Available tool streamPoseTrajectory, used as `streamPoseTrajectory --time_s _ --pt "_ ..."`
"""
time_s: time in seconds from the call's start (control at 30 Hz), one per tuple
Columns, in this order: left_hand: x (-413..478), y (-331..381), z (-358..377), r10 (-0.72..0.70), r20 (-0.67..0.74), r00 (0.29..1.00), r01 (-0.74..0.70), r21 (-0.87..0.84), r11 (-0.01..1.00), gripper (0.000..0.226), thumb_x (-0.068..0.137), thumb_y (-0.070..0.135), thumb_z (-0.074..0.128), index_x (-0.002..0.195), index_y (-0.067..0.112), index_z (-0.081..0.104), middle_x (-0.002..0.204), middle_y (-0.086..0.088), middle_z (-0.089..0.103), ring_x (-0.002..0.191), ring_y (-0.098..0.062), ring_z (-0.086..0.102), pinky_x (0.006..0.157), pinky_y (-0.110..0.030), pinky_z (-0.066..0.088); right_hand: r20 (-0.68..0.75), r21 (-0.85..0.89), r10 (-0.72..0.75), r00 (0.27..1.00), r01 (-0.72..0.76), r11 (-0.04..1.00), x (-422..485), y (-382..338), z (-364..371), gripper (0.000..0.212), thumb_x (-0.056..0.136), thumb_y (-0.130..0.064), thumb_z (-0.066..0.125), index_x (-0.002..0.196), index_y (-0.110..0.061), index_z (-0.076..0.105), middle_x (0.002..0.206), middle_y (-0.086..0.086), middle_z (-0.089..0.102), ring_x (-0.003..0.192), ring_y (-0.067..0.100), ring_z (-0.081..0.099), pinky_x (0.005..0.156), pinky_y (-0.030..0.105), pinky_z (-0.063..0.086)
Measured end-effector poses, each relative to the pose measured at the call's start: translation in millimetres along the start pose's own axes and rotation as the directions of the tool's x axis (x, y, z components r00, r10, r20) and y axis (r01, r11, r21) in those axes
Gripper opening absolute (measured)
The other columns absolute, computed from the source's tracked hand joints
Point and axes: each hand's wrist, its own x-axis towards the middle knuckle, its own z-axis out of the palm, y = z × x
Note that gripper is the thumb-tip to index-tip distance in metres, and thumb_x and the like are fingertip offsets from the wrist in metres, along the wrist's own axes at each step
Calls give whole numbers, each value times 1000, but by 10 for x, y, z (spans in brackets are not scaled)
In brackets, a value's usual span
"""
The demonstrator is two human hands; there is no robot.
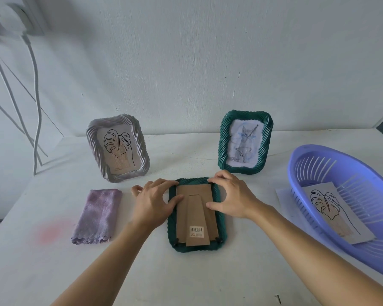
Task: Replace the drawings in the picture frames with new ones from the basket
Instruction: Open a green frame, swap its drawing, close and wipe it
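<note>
The dark green ribbed picture frame (222, 226) is lying face down on the white table (186, 277), right in front of us, with its brown cardboard back (181, 208) and folded stand facing up and a barcode sticker (196, 231) near the lower end. We are gripping its far end with both hands. Our left hand (152, 202) is curling its fingers over the top left corner, thumb pressing on the cardboard. Our right hand (232, 195) is doing the same at the top right corner.

A folded purple cloth (100, 215) is lying just left of the frame. Behind it, a silver-grey ribbed frame (93, 141) is standing upright, showing a leaf line drawing (117, 146). Further right, a second green ribbed frame (223, 140) is standing with a cat drawing (243, 142). At the right edge, a lilac slotted plastic basket (314, 152) is holding another leaf drawing on paper (332, 208), and a white sheet (284, 198) is sticking out from under the basket.
</note>
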Motion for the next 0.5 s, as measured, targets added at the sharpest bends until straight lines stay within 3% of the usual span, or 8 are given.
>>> streamPoseTrajectory --time_s 0.17,0.5 --pt "61 -38 -14 -5 50 999 6 -27 1000 45 85 69 58 122 43 63 111 21 63 96 -10 57 80 -39 24 -104 6 33 994 -33 999 72 -33 53 42 88 -46 68 123 -23 64 118 -11 54 114 12 53 95 33 43" --pt "173 -59 -23 -74 174 982 95 -115 989 43 81 66 66 118 45 59 111 23 55 94 -7 52 81 -40 30 -176 95 67 982 -51 994 111 1 136 41 78 -38 81 115 -24 70 105 -11 58 105 12 56 93 38 47"
